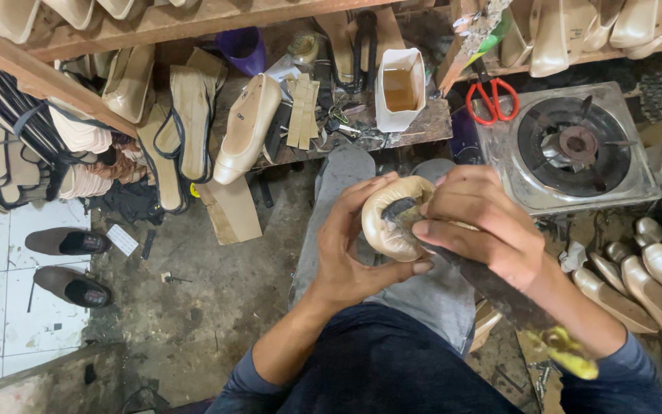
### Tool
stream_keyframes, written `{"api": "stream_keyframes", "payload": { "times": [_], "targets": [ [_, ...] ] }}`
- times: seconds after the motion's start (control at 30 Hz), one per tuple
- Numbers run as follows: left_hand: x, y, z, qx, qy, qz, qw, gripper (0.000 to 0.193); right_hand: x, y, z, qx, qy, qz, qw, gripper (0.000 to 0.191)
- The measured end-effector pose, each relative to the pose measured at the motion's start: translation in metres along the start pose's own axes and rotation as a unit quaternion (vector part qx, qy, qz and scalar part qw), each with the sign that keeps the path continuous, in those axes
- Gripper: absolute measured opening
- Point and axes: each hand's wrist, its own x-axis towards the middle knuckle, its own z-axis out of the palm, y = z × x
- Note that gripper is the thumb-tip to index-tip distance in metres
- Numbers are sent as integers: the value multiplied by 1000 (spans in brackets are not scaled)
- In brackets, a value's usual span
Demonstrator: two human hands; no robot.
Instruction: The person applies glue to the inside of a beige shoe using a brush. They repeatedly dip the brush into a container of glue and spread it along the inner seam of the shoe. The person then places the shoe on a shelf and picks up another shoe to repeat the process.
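Head view: left hand point(346, 249) cups a beige shoe upper point(388, 218) mounted on a last, fingers wrapped around its toe end from below and left, thumb lying under it. Right hand point(484, 222) closes on a dark, worn hand tool point(492, 287); its forefinger presses along the tool's head just right of the left fingertips, tool tip touching the shoe's underside. Tool handle runs back under the right wrist, ending in a yellow-stained butt. Shoe sits over the person's lap, above grey cloth on the knee. Beyond the fingers: a single-burner gas stove point(568, 146), red-handled scissors point(492, 98), a white container of brownish liquid point(400, 88), a cream shoe last point(248, 126) on the wooden bench.
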Motion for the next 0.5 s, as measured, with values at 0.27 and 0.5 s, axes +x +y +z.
{"api": "stream_keyframes", "payload": {
  "times": [0.27,0.5],
  "targets": [
    [1,5,-1,-8,-9,-28,1000,94,0,3,3,3,10,-24,1000,33],
    [1,9,-1,-38,-11,-51,998,93,-3,0,1,-3,-7,-1,1000,31]
  ]
}}
